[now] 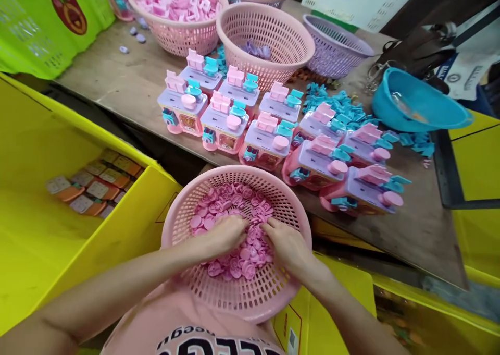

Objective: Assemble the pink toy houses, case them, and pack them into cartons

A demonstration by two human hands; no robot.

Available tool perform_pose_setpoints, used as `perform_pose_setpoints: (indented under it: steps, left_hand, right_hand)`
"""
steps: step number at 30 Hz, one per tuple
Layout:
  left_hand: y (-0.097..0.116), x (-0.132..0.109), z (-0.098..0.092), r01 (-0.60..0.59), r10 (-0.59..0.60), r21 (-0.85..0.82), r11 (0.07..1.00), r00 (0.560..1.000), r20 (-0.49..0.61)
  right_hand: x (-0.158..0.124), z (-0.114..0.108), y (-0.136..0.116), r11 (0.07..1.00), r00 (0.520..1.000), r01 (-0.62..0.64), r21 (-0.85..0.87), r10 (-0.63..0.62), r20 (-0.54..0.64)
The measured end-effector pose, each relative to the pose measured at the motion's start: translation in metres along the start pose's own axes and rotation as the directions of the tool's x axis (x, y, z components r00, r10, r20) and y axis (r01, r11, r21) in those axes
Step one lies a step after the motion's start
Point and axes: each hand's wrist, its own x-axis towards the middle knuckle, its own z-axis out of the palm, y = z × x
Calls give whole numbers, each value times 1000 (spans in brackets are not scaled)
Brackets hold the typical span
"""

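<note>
A pink mesh basket [183,214] sits on my lap, holding a heap of small pink round discs [230,198]. My left hand [224,235] and my right hand [285,245] are both down inside it, fingers curled into the discs near the middle. Whether either hand grips a disc is hidden by the fingers. Beyond the basket, several pink and lilac toy units [224,125] with teal and pink parts stand in rows on the wooden table [128,78].
Pink baskets of pink parts [175,5] and lilac parts [265,42], a lilac basket [336,47], a blue bowl [422,102] and loose teal pieces [344,110] crowd the table's back. A yellow crate [47,198] at left holds orange pieces [94,188]. A green crate [42,21] stands far left.
</note>
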Motion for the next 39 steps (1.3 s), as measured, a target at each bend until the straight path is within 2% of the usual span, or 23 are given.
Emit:
perform_pose_setpoints:
  steps: [2, 5, 9, 14, 16, 18, 21, 23, 26, 30, 31, 33, 34, 36, 38, 39]
  left_hand:
    - [7, 8, 7, 1, -2, 54, 999, 999, 35]
    - [11, 15, 15, -18, 8, 110, 994, 996, 92]
    - [4, 11, 8, -44, 31, 110, 993, 993, 115]
    - [-2, 21, -11, -40, 32, 147, 988, 998, 54]
    - [-1, 34, -12, -120, 115, 113, 986, 992, 47]
    - [-1, 49, -10, -208, 205, 52, 977, 977, 50]
    - [-6, 67, -7, -287, 289, -44, 957, 956, 43]
    - [-11, 68, -9, -320, 324, -115, 940, 946, 16]
    - [-16, 42, -23, -322, 318, -217, 922, 947, -54]
    - [-6, -34, -66, -275, 250, -371, 887, 962, -114]
    - [-1, -53, -79, -175, 190, -578, 797, 981, -36]
    - [7, -81, -100, 51, 115, -801, 597, 982, 148]
    - [9, -89, -107, 133, 104, -854, 502, 972, 213]
    - [11, -91, -110, 168, 88, -890, 424, 970, 225]
    - [8, -76, -100, 99, 65, -893, 438, 988, 142]
    - [7, -64, -91, 47, 40, -879, 475, 996, 75]
  right_hand:
    - [7, 15, -8, 988, 990, -130, -88, 135, 52]
    - [9, 20, -12, 961, 968, -210, -180, 230, 97]
    - [8, 20, -14, 960, 969, -220, -174, 236, 79]
    - [8, 27, -13, 976, 980, -196, -91, 198, 20]
    - [8, 32, -11, 984, 984, -175, -11, 175, -36]
    - [7, 37, -8, 985, 978, -131, 110, 146, -151]
    - [3, 42, -1, 958, 933, -30, 286, 130, -336]
    - [-1, 43, 4, 934, 895, -5, 358, 164, -414]
    - [-4, 39, 11, 900, 835, -31, 435, 263, -484]
    - [0, 32, 15, 865, 787, -37, 501, 334, -519]
    - [1, 30, 15, 860, 787, -25, 510, 331, -521]
    - [3, 29, 14, 851, 791, 1, 525, 321, -521]
    - [3, 28, 14, 847, 796, 11, 531, 314, -518]
    - [3, 27, 12, 838, 804, 34, 545, 300, -513]
    - [2, 25, 11, 827, 805, 65, 559, 288, -518]
    - [1, 24, 11, 820, 802, 81, 567, 284, -525]
